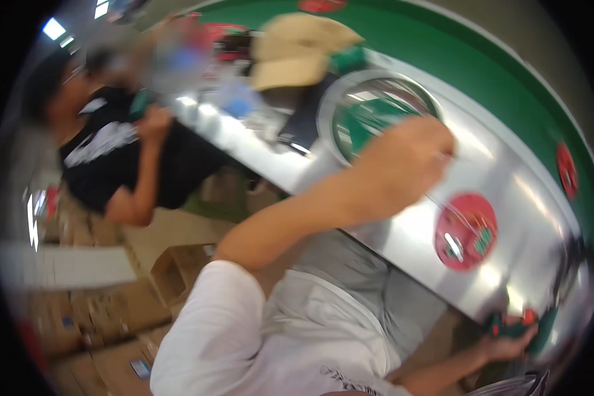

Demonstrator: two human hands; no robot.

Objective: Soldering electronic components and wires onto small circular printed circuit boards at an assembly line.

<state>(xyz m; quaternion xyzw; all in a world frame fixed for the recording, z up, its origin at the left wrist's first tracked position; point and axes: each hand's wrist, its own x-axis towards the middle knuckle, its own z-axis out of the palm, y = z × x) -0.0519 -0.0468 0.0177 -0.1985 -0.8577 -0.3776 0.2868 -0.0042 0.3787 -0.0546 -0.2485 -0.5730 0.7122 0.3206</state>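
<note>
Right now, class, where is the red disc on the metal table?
In the head view, the red disc lies right of centre on the metal table, below and right of the left hand.

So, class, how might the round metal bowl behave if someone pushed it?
The bowl would probably keep its shape, since its grey rim looks like rigid metal. It may slide easily, as the table looks smooth and shiny. The green contents could shift inside.
</note>
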